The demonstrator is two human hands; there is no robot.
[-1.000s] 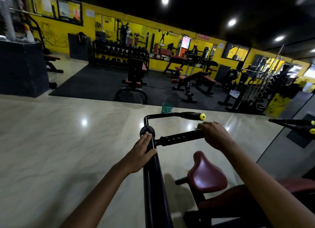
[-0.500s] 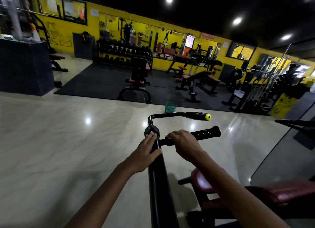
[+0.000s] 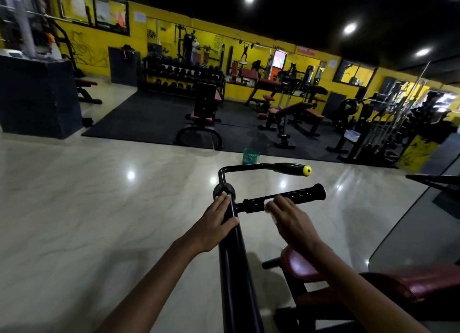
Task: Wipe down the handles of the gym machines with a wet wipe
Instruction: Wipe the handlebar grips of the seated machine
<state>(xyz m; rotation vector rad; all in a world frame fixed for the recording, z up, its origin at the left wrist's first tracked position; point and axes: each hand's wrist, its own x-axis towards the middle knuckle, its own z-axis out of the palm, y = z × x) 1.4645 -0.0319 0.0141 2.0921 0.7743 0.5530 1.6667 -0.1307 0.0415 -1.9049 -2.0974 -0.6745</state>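
A black machine arm (image 3: 234,270) rises from the bottom centre. Two handles branch off its top to the right. The near one is a ribbed black grip (image 3: 298,196); the far one is a smooth grip with a yellow end cap (image 3: 306,170). My left hand (image 3: 216,223) is wrapped around the arm just below the round pivot. My right hand (image 3: 291,220) presses a white wet wipe (image 3: 269,203) around the inner part of the ribbed grip. Most of the wipe is hidden under my fingers.
A maroon padded seat (image 3: 298,265) and a long maroon pad (image 3: 418,283) sit below my right arm. A green basket (image 3: 251,156) stands on the shiny tiled floor ahead. Benches, a dumbbell rack (image 3: 184,76) and cable machines fill the black mat beyond. Another black handle (image 3: 433,181) enters at right.
My right hand slid left along the ribbed grip from its outer end toward the pivot, and the white wipe now shows at my fingertips. My left hand stayed on the arm.
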